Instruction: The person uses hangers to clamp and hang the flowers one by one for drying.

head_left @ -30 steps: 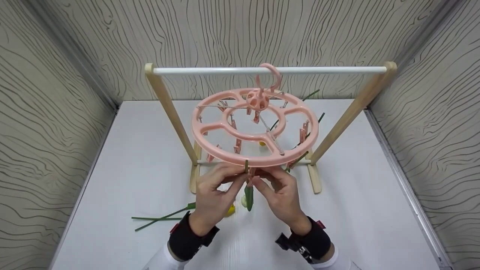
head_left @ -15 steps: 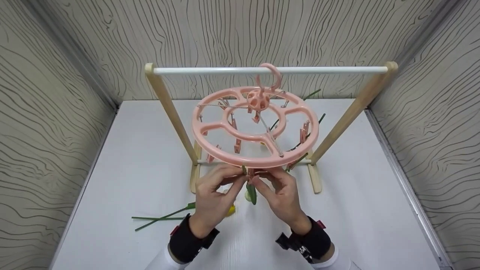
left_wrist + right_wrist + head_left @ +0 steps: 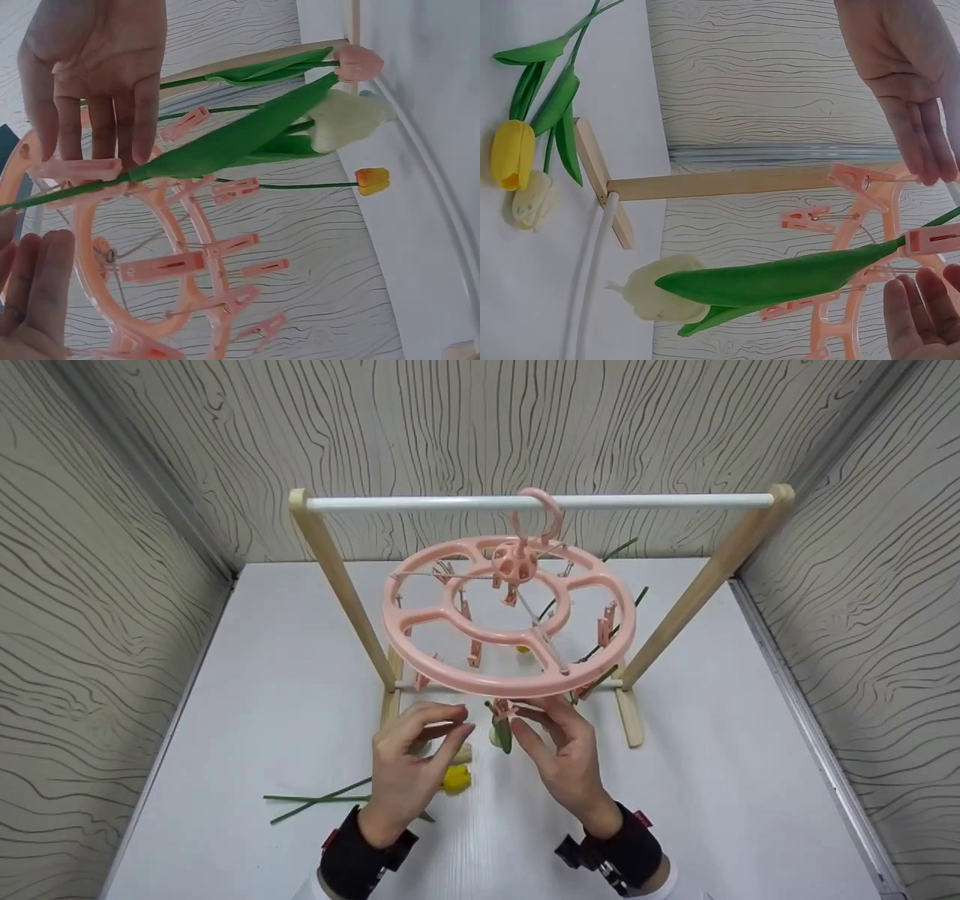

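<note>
A white tulip (image 3: 664,289) with long green leaves hangs head down, its stem held by a pink clothespin (image 3: 934,240) under the front of the round pink hanger (image 3: 510,684). My left hand (image 3: 412,761) is just left of that clothespin, thumb and fingers apart, holding nothing. My right hand (image 3: 559,746) is close on the clothespin's right side with fairly straight fingers; its thumb is apart from the clip. Whether its fingertips still touch the clip is unclear. Beyond, a pink tulip (image 3: 358,63) and an orange-yellow tulip (image 3: 373,181) also hang from the hanger.
The hanger hooks over the white rod (image 3: 420,502) of a wooden stand (image 3: 349,592). A yellow tulip (image 3: 456,778) and another white tulip (image 3: 534,204) lie on the white table (image 3: 262,675), partly behind my left hand in the head view. Several other pink clothespins (image 3: 475,652) dangle from the hanger.
My left hand has let go of the tulip stem and drawn left. My right thumb has eased off the clothespin. The white tulip has risen slightly and hangs from the clip.
</note>
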The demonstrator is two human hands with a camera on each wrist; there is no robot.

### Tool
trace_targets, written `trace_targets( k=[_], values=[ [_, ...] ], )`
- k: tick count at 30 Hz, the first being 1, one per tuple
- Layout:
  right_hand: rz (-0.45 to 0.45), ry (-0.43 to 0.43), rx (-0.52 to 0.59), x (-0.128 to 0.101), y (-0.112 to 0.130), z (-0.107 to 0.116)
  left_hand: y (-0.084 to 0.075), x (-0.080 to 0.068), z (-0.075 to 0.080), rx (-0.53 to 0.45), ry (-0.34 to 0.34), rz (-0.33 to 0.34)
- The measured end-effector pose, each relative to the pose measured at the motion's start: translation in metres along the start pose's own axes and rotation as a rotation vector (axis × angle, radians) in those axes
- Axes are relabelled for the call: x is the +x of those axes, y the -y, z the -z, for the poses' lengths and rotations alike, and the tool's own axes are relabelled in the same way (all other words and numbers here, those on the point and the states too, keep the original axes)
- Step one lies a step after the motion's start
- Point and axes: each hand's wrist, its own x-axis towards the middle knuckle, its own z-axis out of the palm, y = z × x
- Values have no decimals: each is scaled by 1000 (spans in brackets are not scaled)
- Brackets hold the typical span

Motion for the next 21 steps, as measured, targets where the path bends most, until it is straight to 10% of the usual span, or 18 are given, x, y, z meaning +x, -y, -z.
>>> trace_targets(
  k=[21],
  values=[
    [-106,-63,-315,-65,-39,26,98,-83,94,598,288,594]
  ],
)
